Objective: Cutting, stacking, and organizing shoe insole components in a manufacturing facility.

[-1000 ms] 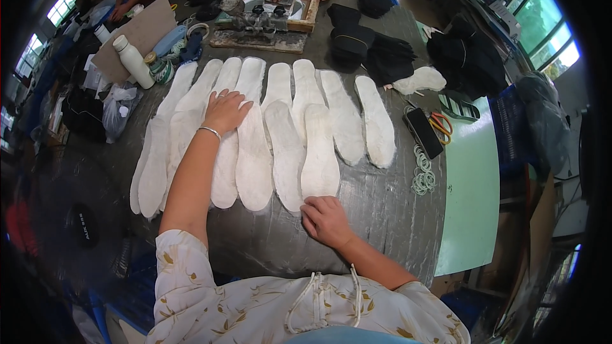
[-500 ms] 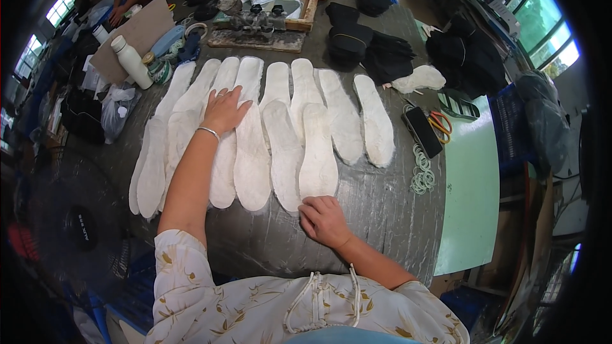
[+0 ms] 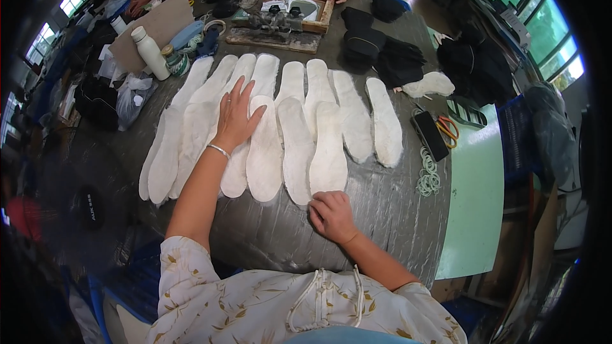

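Head view, my left hand (image 3: 236,118) flat and open, palm down on the white insoles (image 3: 264,153) at frame centre, gripping nothing, my right hand (image 3: 331,215) loosely curled, fingertips touching the heel of one insole (image 3: 328,159), grey table (image 3: 382,204) beneath, white bottle (image 3: 150,52) upper left.

Left hand (image 3: 236,118) lies flat on overlapping white insoles (image 3: 264,146); right hand (image 3: 331,215) touches one insole's (image 3: 328,153) near end.

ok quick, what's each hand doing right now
Left hand: open, flat on the white insoles, holding nothing.
Right hand: fingers curled at the heel end of one insole; grip cannot be told.
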{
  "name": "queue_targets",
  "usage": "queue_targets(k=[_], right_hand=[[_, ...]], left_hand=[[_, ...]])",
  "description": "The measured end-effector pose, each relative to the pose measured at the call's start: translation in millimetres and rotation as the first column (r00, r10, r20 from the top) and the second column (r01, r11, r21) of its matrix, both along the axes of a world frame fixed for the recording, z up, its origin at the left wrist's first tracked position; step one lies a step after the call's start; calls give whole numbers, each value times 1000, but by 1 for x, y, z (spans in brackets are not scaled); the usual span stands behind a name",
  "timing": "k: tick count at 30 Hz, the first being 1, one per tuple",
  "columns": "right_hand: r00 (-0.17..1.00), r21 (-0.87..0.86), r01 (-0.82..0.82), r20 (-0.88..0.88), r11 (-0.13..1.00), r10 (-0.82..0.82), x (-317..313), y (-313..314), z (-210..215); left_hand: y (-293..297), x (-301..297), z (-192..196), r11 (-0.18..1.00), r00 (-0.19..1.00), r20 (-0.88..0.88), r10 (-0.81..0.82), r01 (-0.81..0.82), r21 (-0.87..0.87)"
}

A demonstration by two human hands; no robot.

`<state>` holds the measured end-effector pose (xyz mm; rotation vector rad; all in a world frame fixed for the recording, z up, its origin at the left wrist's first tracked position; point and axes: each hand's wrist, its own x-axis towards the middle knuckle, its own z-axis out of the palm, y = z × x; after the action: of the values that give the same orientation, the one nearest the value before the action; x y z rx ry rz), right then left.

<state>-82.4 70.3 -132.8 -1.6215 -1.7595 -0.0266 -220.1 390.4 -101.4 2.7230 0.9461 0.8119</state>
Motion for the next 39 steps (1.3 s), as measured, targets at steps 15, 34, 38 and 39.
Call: queue_targets(k=[15,34,38,39], right_hand=[[981,236,161,66,958,-181,-5,-11,4],[977,14,214,-2,977,-214,-2,-58,18],[982,21,164,92,986,-166,5,-47,12],[981,1,157,117,988,-156,6,-43,6]], left_hand=[[-210,-90,-23,963,983,184,-20,68,-260],[-246,-39,-25,978,979,53,-195,198,-67],[-249,-34,-29,979,978,74,-194,198,-48],[-250,-32,-31,980,979,55,-195,197,-26]])
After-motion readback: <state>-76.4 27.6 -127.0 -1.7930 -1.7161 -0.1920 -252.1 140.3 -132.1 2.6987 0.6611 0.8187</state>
